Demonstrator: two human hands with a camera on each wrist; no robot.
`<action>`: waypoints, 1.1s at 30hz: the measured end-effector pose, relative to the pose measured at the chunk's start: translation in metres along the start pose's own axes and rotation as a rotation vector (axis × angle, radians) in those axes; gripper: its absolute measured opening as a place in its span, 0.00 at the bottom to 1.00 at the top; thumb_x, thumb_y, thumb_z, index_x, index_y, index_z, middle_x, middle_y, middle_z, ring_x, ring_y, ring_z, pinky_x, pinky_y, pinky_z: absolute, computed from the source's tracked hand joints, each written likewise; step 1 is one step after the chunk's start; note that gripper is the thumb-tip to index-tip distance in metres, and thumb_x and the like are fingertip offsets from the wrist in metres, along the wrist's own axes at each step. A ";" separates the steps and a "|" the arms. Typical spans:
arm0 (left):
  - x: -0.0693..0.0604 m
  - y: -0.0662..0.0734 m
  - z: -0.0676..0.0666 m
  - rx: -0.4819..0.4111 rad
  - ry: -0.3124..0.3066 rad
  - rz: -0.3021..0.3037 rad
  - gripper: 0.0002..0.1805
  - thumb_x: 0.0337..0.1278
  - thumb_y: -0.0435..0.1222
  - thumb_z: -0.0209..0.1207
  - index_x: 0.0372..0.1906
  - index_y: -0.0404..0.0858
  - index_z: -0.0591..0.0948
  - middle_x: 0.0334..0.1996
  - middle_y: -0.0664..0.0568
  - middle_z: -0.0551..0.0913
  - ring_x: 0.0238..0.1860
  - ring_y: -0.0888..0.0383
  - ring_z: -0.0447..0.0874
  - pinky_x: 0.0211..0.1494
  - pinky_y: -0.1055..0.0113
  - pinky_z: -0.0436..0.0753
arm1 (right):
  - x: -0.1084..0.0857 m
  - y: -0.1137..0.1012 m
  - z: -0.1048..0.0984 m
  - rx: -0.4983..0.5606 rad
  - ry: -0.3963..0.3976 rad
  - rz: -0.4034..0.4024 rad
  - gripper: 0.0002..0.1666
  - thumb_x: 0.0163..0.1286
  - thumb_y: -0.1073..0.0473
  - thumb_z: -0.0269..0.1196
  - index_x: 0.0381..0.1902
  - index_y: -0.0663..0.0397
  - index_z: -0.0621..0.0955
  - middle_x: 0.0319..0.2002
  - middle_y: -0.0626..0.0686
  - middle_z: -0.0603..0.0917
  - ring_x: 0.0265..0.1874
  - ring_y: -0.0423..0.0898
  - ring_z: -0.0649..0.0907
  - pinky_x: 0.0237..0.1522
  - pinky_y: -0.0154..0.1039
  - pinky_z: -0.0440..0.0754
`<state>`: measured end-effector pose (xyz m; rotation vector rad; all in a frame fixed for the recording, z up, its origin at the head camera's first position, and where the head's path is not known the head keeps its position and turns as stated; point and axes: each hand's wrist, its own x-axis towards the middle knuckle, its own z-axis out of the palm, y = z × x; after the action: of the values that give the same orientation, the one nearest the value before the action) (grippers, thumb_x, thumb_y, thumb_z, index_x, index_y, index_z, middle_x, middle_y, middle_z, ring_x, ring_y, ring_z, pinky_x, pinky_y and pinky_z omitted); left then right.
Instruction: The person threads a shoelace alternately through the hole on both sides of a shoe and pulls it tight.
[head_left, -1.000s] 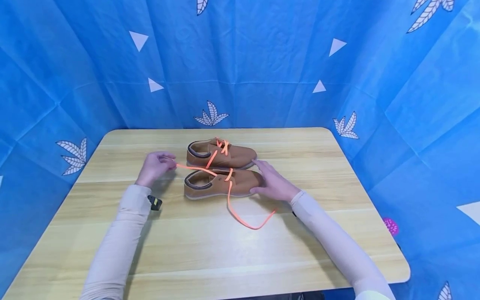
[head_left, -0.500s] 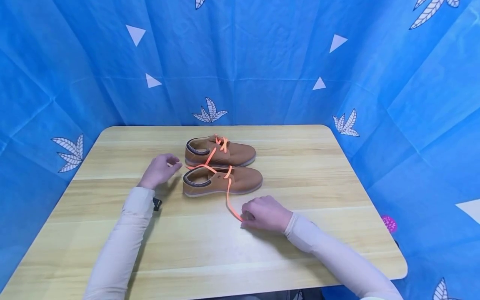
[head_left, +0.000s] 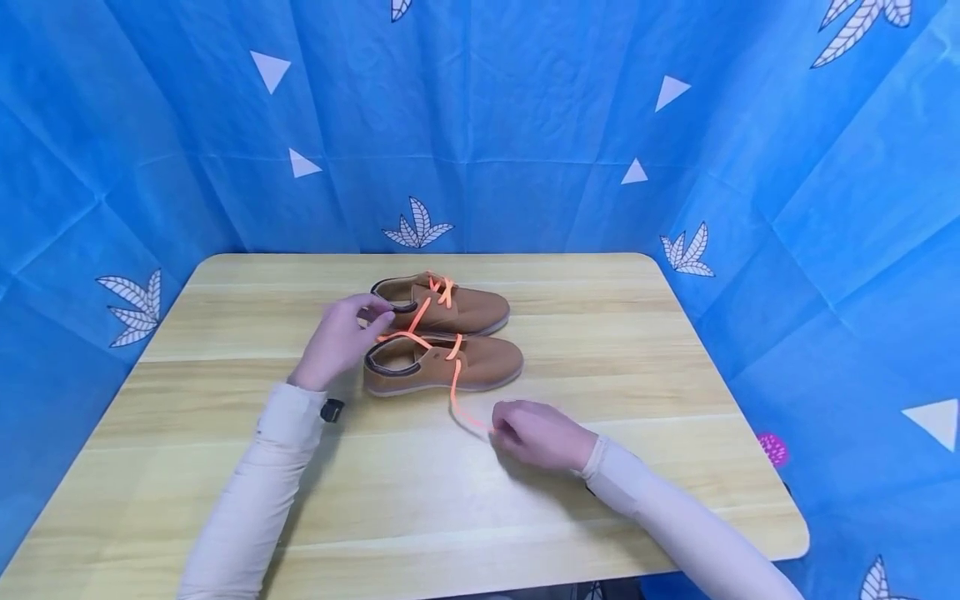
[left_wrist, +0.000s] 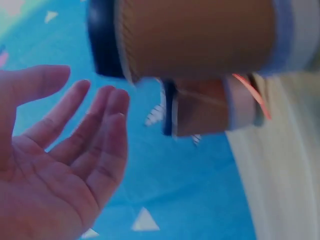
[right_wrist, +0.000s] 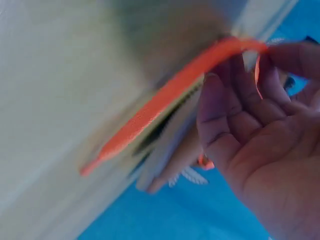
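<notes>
Two brown shoes lie side by side, toes to the right: a near shoe (head_left: 487, 365) and a far shoe (head_left: 480, 310). Out of the near shoe trails an orange shoelace (head_left: 454, 393) across the tabletop. Its end portion (right_wrist: 165, 97) is pinched between thumb and fingers of my right hand (head_left: 542, 435), with the tip hanging past them in the right wrist view. My left hand (head_left: 343, 340) hovers by the shoes' heels, partly covering the far one. In the left wrist view that hand's fingers (left_wrist: 107, 160) are loosely bent and hold nothing.
The shoes stand on a pale wooden table (head_left: 637, 333) with rounded corners. A blue curtain (head_left: 525, 125) with white triangles and leaf prints surrounds it. Another orange lace (head_left: 422, 315) runs from the far shoe toward the near one.
My right hand has left the near shoe's toe, come toward me and taken hold of the shoelace. My left hand has let go of a lace end and moved right, toward the heels.
</notes>
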<state>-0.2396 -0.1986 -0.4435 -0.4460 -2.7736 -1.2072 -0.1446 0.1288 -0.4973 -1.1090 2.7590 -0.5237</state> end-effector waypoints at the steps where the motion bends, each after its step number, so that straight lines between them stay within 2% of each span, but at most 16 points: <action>1: -0.002 0.005 0.002 -0.006 -0.003 0.025 0.14 0.74 0.39 0.59 0.55 0.34 0.84 0.48 0.42 0.87 0.47 0.46 0.85 0.52 0.50 0.85 | -0.002 0.000 -0.003 -0.001 0.025 -0.001 0.06 0.72 0.64 0.62 0.36 0.48 0.78 0.28 0.42 0.77 0.28 0.36 0.74 0.33 0.30 0.76; 3: -0.006 0.017 0.008 -0.009 -0.017 0.082 0.13 0.73 0.38 0.61 0.53 0.35 0.84 0.45 0.45 0.86 0.44 0.49 0.85 0.48 0.53 0.86 | -0.006 -0.001 -0.012 -0.010 0.091 -0.013 0.06 0.72 0.67 0.60 0.38 0.49 0.77 0.26 0.42 0.77 0.26 0.36 0.73 0.31 0.31 0.75; 6: -0.012 0.037 0.022 0.008 -0.071 0.224 0.11 0.71 0.38 0.63 0.51 0.37 0.85 0.44 0.48 0.86 0.43 0.53 0.85 0.48 0.55 0.86 | -0.010 -0.001 -0.030 -0.046 0.215 -0.066 0.07 0.72 0.69 0.60 0.41 0.53 0.80 0.27 0.43 0.79 0.26 0.36 0.74 0.33 0.32 0.77; 10: -0.018 0.063 0.046 0.058 -0.227 0.402 0.16 0.70 0.44 0.64 0.55 0.40 0.85 0.51 0.50 0.87 0.53 0.53 0.85 0.58 0.55 0.84 | -0.011 -0.003 -0.058 -0.086 0.338 -0.132 0.08 0.71 0.69 0.63 0.45 0.56 0.83 0.28 0.44 0.81 0.26 0.37 0.75 0.36 0.35 0.79; 13: -0.019 0.078 0.063 0.080 -0.341 0.468 0.17 0.72 0.46 0.62 0.57 0.43 0.85 0.53 0.52 0.87 0.54 0.55 0.85 0.59 0.57 0.84 | -0.010 -0.006 -0.077 -0.076 0.372 -0.160 0.10 0.70 0.68 0.65 0.47 0.54 0.83 0.29 0.45 0.82 0.27 0.39 0.75 0.36 0.38 0.79; 16: -0.019 0.087 0.072 0.050 -0.397 0.459 0.10 0.72 0.45 0.62 0.51 0.48 0.87 0.41 0.58 0.88 0.41 0.59 0.85 0.47 0.64 0.84 | -0.005 -0.007 -0.088 -0.037 0.365 -0.167 0.12 0.70 0.68 0.66 0.50 0.53 0.83 0.35 0.45 0.86 0.31 0.39 0.80 0.40 0.39 0.81; 18: -0.018 0.090 0.073 0.009 -0.409 0.445 0.06 0.73 0.43 0.61 0.44 0.50 0.87 0.32 0.60 0.84 0.33 0.62 0.81 0.39 0.67 0.81 | 0.000 -0.005 -0.093 -0.019 0.365 -0.160 0.13 0.70 0.67 0.67 0.52 0.54 0.83 0.35 0.46 0.87 0.31 0.39 0.80 0.39 0.39 0.81; 20: -0.015 0.092 0.071 -0.060 -0.420 0.435 0.07 0.75 0.42 0.60 0.39 0.52 0.87 0.28 0.58 0.83 0.28 0.62 0.77 0.34 0.69 0.77 | 0.005 -0.003 -0.096 -0.009 0.388 -0.140 0.15 0.70 0.66 0.68 0.53 0.56 0.83 0.33 0.45 0.86 0.30 0.39 0.80 0.38 0.39 0.81; 22: -0.009 0.093 0.067 -0.126 -0.433 0.426 0.10 0.76 0.41 0.58 0.38 0.50 0.87 0.28 0.56 0.84 0.28 0.63 0.77 0.34 0.70 0.77 | 0.011 -0.001 -0.098 -0.001 0.445 -0.111 0.17 0.70 0.64 0.69 0.55 0.59 0.83 0.32 0.47 0.85 0.31 0.41 0.80 0.40 0.40 0.81; 25: 0.000 0.094 0.062 -0.253 -0.442 0.371 0.11 0.76 0.41 0.57 0.39 0.46 0.88 0.31 0.48 0.87 0.27 0.56 0.78 0.33 0.68 0.77 | 0.020 0.002 -0.096 0.007 0.630 -0.089 0.18 0.69 0.63 0.70 0.54 0.62 0.82 0.38 0.53 0.85 0.40 0.48 0.83 0.49 0.44 0.81; 27: 0.006 0.092 0.060 -0.333 -0.427 0.308 0.13 0.76 0.43 0.58 0.40 0.42 0.89 0.32 0.45 0.88 0.28 0.50 0.80 0.34 0.67 0.78 | 0.024 0.002 -0.092 0.032 0.769 -0.086 0.15 0.69 0.63 0.70 0.51 0.63 0.82 0.41 0.56 0.84 0.44 0.52 0.82 0.52 0.46 0.81; 29: 0.011 0.090 0.058 -0.411 -0.389 0.253 0.13 0.76 0.45 0.58 0.42 0.42 0.89 0.34 0.42 0.90 0.32 0.46 0.83 0.35 0.66 0.78 | 0.027 -0.001 -0.087 0.068 0.867 -0.099 0.10 0.68 0.66 0.69 0.45 0.63 0.83 0.39 0.57 0.83 0.42 0.52 0.82 0.50 0.43 0.80; 31: 0.015 0.088 0.055 -0.461 -0.334 0.216 0.13 0.75 0.45 0.60 0.44 0.42 0.89 0.36 0.44 0.91 0.37 0.48 0.88 0.39 0.64 0.82 | 0.031 -0.005 -0.082 0.127 0.874 -0.093 0.05 0.69 0.66 0.68 0.40 0.62 0.84 0.34 0.55 0.83 0.37 0.49 0.80 0.43 0.41 0.80; 33: 0.018 0.088 0.053 -0.488 -0.271 0.183 0.13 0.74 0.45 0.60 0.46 0.41 0.89 0.39 0.46 0.92 0.43 0.54 0.90 0.47 0.61 0.84 | 0.036 -0.009 -0.079 0.214 0.799 -0.064 0.04 0.71 0.64 0.67 0.40 0.59 0.85 0.32 0.53 0.84 0.34 0.46 0.81 0.39 0.41 0.81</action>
<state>-0.2281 -0.0991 -0.4140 -0.9409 -2.5356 -1.8961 -0.1838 0.1190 -0.4200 -1.1071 3.1640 -1.5163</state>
